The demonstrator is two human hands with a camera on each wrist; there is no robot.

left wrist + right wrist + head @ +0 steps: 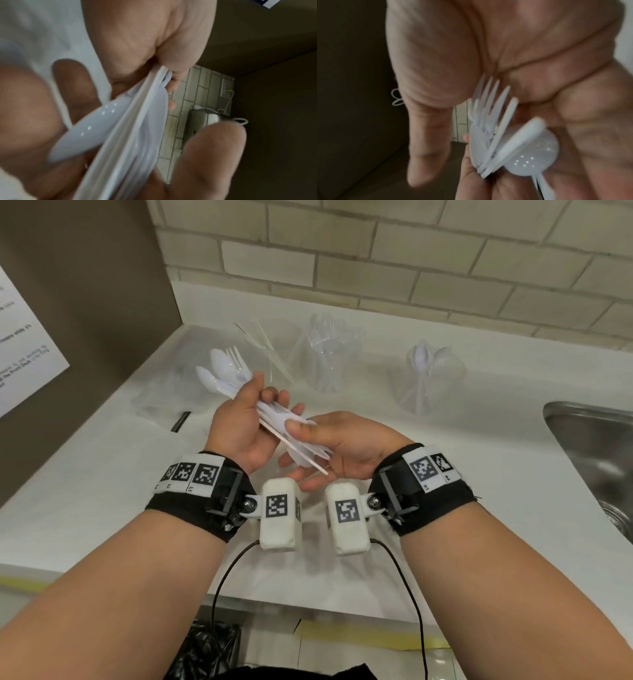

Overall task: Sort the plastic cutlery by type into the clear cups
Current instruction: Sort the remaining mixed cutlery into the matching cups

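Your left hand (239, 422) grips the mixed cutlery bunch (233, 378). Your right hand (335, 446) pinches its near end. Pull out one piece slowly, keeping the rest tight.

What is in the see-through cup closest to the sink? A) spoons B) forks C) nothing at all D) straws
A: in the head view, the clear cup nearest the sink holds white spoons standing with their bowls up; the forks are in the cup further left.
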